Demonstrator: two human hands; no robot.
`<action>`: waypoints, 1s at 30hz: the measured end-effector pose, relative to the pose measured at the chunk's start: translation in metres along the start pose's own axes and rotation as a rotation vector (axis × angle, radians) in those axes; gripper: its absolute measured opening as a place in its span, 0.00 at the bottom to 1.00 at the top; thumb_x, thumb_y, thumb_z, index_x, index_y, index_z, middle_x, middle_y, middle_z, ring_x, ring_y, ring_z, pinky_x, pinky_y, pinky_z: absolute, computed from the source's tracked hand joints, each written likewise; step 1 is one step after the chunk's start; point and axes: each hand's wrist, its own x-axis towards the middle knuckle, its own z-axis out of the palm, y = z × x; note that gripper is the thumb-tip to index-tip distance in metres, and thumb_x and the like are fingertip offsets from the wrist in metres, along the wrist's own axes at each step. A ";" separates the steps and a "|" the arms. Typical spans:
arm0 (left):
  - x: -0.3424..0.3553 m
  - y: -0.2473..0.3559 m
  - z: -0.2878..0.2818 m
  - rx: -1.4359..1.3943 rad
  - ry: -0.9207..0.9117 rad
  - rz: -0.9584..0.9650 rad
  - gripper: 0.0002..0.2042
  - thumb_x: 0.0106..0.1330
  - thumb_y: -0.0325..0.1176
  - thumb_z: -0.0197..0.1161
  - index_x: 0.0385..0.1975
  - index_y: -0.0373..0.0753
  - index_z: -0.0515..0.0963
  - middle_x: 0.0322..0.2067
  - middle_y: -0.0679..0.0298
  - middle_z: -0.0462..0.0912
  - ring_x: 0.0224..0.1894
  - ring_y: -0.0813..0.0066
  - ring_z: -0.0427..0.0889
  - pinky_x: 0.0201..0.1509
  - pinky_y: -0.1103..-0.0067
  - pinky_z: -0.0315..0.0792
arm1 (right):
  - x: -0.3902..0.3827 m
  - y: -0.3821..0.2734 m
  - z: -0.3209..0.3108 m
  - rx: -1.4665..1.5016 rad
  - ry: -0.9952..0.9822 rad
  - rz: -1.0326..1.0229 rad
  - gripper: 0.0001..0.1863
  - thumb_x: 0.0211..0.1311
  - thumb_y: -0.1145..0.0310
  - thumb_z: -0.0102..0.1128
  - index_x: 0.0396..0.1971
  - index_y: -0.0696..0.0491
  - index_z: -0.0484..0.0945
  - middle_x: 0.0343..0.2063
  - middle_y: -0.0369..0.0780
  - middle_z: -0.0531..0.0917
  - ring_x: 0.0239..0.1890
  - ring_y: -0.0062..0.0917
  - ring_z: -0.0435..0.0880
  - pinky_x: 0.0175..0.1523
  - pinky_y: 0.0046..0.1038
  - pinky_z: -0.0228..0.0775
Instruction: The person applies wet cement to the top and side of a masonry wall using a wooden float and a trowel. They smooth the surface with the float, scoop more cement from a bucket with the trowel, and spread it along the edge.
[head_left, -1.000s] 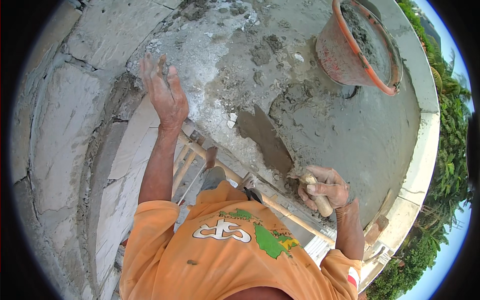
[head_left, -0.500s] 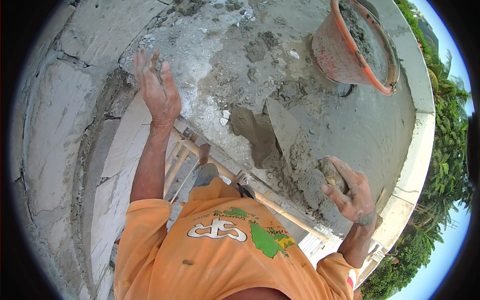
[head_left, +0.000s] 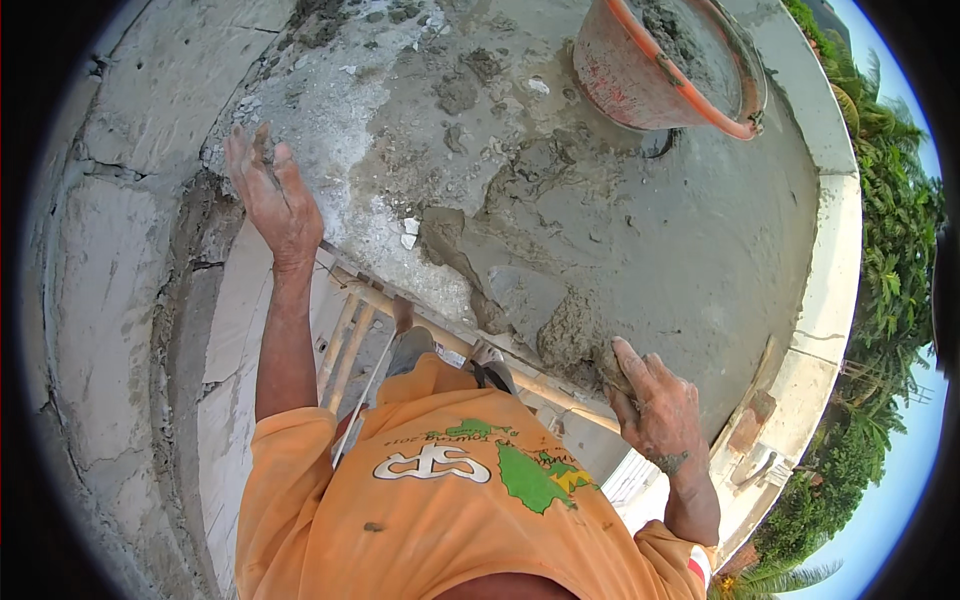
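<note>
Wet grey mortar (head_left: 700,240) covers the surface in front of me. My right hand (head_left: 660,405) is closed round the handle of what looks like a mortar-coated trowel (head_left: 525,297). Its grey blade blends into the surface and a lump of mortar (head_left: 572,328) sits by the grip, so its outline is hard to make out. Off to the left my left hand (head_left: 275,200) is raised with fingers apart, holding nothing. It shows over the dusty border beside the stone wall; whether it touches cannot be seen.
A bucket (head_left: 620,85) with an orange rim, holding mortar, stands at the far right. A pale curved curb (head_left: 830,270) bounds the surface, with trees beyond. Stone blocks (head_left: 110,260) rise at left. Bamboo poles (head_left: 345,350) show below the near edge.
My right hand has come down and slightly left with the trowel, whose blade now lies lower against the mortar near the edge. The view has shifted; my left hand stays open.
</note>
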 end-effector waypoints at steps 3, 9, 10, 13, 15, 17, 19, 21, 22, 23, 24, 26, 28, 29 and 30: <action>0.000 0.001 0.000 -0.009 -0.015 -0.014 0.21 0.75 0.38 0.50 0.60 0.31 0.69 0.67 0.42 0.60 0.72 0.45 0.52 0.73 0.57 0.46 | -0.020 0.006 0.007 0.001 0.006 0.077 0.31 0.54 0.68 0.66 0.60 0.47 0.70 0.29 0.43 0.75 0.27 0.39 0.81 0.28 0.37 0.73; -0.001 -0.001 0.001 0.008 -0.006 0.004 0.19 0.75 0.39 0.50 0.60 0.35 0.71 0.67 0.44 0.61 0.72 0.46 0.53 0.73 0.56 0.47 | -0.060 0.026 0.001 0.067 -0.013 0.230 0.31 0.50 0.67 0.69 0.58 0.47 0.74 0.28 0.42 0.76 0.27 0.40 0.82 0.30 0.39 0.73; -0.001 -0.003 0.001 -0.002 -0.012 0.011 0.19 0.75 0.39 0.50 0.60 0.35 0.71 0.67 0.44 0.61 0.72 0.46 0.53 0.73 0.56 0.47 | -0.064 0.029 -0.003 0.114 -0.021 0.237 0.31 0.48 0.68 0.70 0.57 0.47 0.74 0.27 0.43 0.77 0.28 0.40 0.82 0.31 0.39 0.73; -0.002 -0.007 0.002 0.048 -0.015 0.024 0.20 0.75 0.40 0.50 0.61 0.36 0.70 0.67 0.44 0.61 0.72 0.46 0.53 0.73 0.56 0.47 | -0.060 0.033 -0.007 0.154 0.114 0.267 0.32 0.48 0.69 0.70 0.57 0.49 0.74 0.27 0.43 0.77 0.28 0.40 0.82 0.31 0.39 0.73; -0.004 -0.008 0.000 0.050 -0.027 0.019 0.20 0.75 0.40 0.50 0.61 0.36 0.70 0.67 0.44 0.61 0.72 0.47 0.53 0.73 0.56 0.47 | -0.044 0.032 -0.011 0.106 0.204 0.210 0.32 0.49 0.70 0.68 0.58 0.50 0.72 0.29 0.43 0.77 0.28 0.40 0.82 0.30 0.38 0.74; -0.001 -0.004 0.003 0.048 -0.039 0.029 0.20 0.75 0.40 0.49 0.61 0.36 0.70 0.67 0.45 0.62 0.72 0.47 0.54 0.73 0.57 0.47 | -0.021 0.018 -0.014 0.075 0.192 0.170 0.31 0.51 0.70 0.67 0.59 0.50 0.71 0.29 0.43 0.76 0.29 0.39 0.82 0.30 0.37 0.74; 0.000 -0.004 0.004 0.051 -0.033 0.044 0.20 0.75 0.41 0.49 0.61 0.36 0.71 0.67 0.44 0.62 0.72 0.47 0.54 0.73 0.57 0.47 | 0.003 0.004 -0.012 0.049 0.181 0.114 0.31 0.53 0.70 0.65 0.60 0.50 0.69 0.29 0.43 0.76 0.29 0.39 0.82 0.30 0.37 0.75; 0.004 -0.003 0.003 0.053 -0.034 0.050 0.20 0.76 0.41 0.49 0.60 0.36 0.71 0.67 0.44 0.62 0.72 0.47 0.54 0.73 0.57 0.47 | 0.024 -0.004 -0.004 -0.003 0.142 0.025 0.30 0.55 0.70 0.62 0.60 0.50 0.67 0.29 0.43 0.75 0.30 0.38 0.83 0.29 0.37 0.76; 0.003 -0.003 0.003 0.046 -0.036 0.057 0.20 0.76 0.41 0.49 0.60 0.36 0.71 0.66 0.43 0.62 0.72 0.47 0.54 0.73 0.57 0.47 | 0.030 -0.007 -0.001 0.004 0.142 0.038 0.30 0.55 0.70 0.62 0.60 0.50 0.67 0.29 0.43 0.75 0.30 0.38 0.83 0.29 0.37 0.76; 0.004 -0.002 0.004 0.037 -0.039 0.064 0.21 0.76 0.42 0.48 0.60 0.35 0.71 0.66 0.43 0.62 0.71 0.48 0.55 0.73 0.57 0.48 | 0.034 -0.008 0.001 -0.001 0.128 0.062 0.30 0.57 0.68 0.63 0.61 0.49 0.67 0.30 0.43 0.76 0.30 0.38 0.83 0.31 0.37 0.76; 0.002 -0.003 0.003 0.035 -0.048 0.067 0.21 0.76 0.42 0.48 0.60 0.35 0.71 0.66 0.43 0.62 0.71 0.48 0.55 0.73 0.57 0.48 | 0.036 -0.008 0.003 -0.007 0.110 0.077 0.31 0.58 0.66 0.64 0.62 0.47 0.66 0.31 0.42 0.76 0.30 0.38 0.82 0.32 0.37 0.76; 0.002 -0.003 0.000 0.029 -0.049 0.049 0.21 0.76 0.43 0.47 0.59 0.33 0.71 0.66 0.42 0.62 0.71 0.48 0.55 0.73 0.57 0.48 | 0.021 -0.008 0.005 0.005 0.090 0.105 0.31 0.57 0.68 0.62 0.62 0.49 0.66 0.30 0.43 0.76 0.30 0.38 0.83 0.30 0.38 0.76; 0.001 -0.001 0.000 0.037 -0.060 0.050 0.22 0.76 0.43 0.47 0.59 0.33 0.71 0.66 0.41 0.62 0.71 0.47 0.55 0.73 0.57 0.49 | 0.001 -0.004 0.007 0.009 0.074 0.134 0.30 0.56 0.70 0.60 0.61 0.50 0.66 0.29 0.44 0.76 0.29 0.37 0.84 0.28 0.38 0.76; 0.000 0.000 0.000 0.049 -0.062 0.049 0.22 0.77 0.43 0.46 0.59 0.32 0.70 0.66 0.41 0.62 0.71 0.47 0.56 0.73 0.56 0.49 | -0.013 -0.001 0.009 0.012 0.037 0.185 0.31 0.55 0.69 0.61 0.62 0.49 0.66 0.29 0.43 0.76 0.29 0.38 0.84 0.28 0.39 0.76; 0.000 0.001 0.001 0.040 -0.067 0.055 0.22 0.77 0.43 0.46 0.59 0.32 0.70 0.66 0.41 0.62 0.71 0.47 0.56 0.73 0.56 0.49 | -0.026 0.002 0.010 0.015 0.006 0.236 0.32 0.55 0.69 0.61 0.62 0.48 0.67 0.29 0.43 0.76 0.29 0.38 0.84 0.28 0.39 0.76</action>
